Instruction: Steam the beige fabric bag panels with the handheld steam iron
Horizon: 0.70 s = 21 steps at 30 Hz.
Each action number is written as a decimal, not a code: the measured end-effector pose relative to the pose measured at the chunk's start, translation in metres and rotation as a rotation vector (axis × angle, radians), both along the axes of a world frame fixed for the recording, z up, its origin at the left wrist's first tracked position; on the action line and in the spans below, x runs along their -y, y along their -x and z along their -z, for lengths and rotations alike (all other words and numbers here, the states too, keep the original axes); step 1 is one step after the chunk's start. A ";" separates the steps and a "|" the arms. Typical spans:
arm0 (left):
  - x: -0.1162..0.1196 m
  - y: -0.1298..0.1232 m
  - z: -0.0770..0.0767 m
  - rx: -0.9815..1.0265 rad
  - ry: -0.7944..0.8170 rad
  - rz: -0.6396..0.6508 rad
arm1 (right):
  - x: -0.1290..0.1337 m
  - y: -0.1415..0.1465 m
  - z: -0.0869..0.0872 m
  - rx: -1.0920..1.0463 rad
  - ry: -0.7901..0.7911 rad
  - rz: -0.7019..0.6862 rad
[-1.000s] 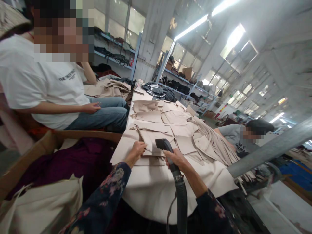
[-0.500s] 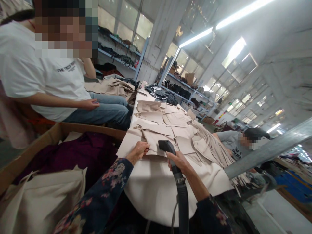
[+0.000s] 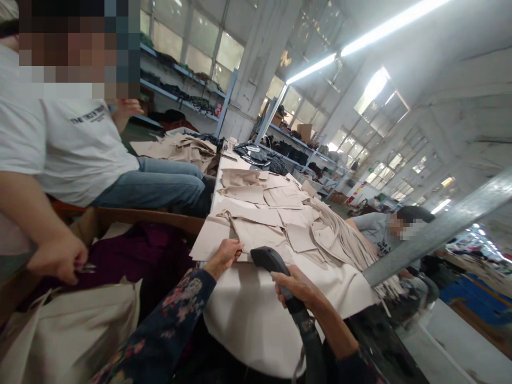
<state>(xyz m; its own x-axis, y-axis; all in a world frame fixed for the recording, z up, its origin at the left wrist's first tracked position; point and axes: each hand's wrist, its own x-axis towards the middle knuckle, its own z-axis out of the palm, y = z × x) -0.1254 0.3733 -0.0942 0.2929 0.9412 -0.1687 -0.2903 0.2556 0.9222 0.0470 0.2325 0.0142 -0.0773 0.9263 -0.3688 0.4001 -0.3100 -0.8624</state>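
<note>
My left hand (image 3: 226, 255) pinches the near edge of a beige fabric piece (image 3: 256, 234) at the table's near left part. Fingers of my right hand (image 3: 298, 288) are wrapped round the black handle of a hose tool (image 3: 270, 261). The tool's flat head lies just right of my left hand, by the fabric's front edge, and its hose runs down to the bottom of the view. Several beige pieces (image 3: 284, 197) lie in overlapping rows beyond both hands.
At left, a person in a white shirt (image 3: 80, 138) reaches over a cardboard box (image 3: 152, 214) of purple and beige fabric. Another person (image 3: 366, 229) is at the right, behind a slanted metal pole (image 3: 440, 229). Dark cloth (image 3: 260, 157) lies at the table's far end.
The tool's head has moved left and slightly down, and my right hand has lowered. The person at left has brought a hand down over the box, holding something small and shiny.
</note>
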 end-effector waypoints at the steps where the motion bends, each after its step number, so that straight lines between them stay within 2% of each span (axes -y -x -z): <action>1: 0.003 0.000 -0.003 -0.013 -0.019 0.011 | -0.007 0.001 0.001 -0.005 -0.013 0.017; 7: 0.035 -0.002 -0.010 -0.155 -0.151 0.128 | -0.053 -0.004 -0.003 -0.010 -0.033 0.018; 10: 0.036 0.007 -0.012 -0.296 -0.251 0.174 | -0.066 -0.009 -0.003 -0.017 0.008 -0.009; 12: 0.017 0.021 -0.016 -0.397 -0.350 0.102 | -0.071 -0.010 0.000 -0.022 0.031 -0.019; 14: -0.012 0.034 -0.021 -0.485 -0.466 -0.029 | -0.074 -0.010 0.004 -0.021 0.042 -0.022; 16: -0.043 0.041 -0.023 -0.554 -0.576 -0.105 | -0.077 -0.009 0.008 -0.016 0.042 -0.023; 18: -0.064 0.040 -0.021 -0.606 -0.657 -0.099 | -0.082 -0.005 0.010 -0.014 0.038 -0.031; 21: -0.075 0.031 -0.012 -0.664 -0.715 -0.045 | -0.095 0.003 0.012 -0.004 0.030 -0.051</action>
<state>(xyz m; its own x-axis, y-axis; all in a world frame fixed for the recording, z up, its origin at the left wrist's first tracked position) -0.1561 0.4481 -0.0825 0.3056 0.8937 0.3284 0.3484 -0.4259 0.8350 0.0442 0.3276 0.0027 -0.1252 0.9098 -0.3957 0.4125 -0.3150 -0.8548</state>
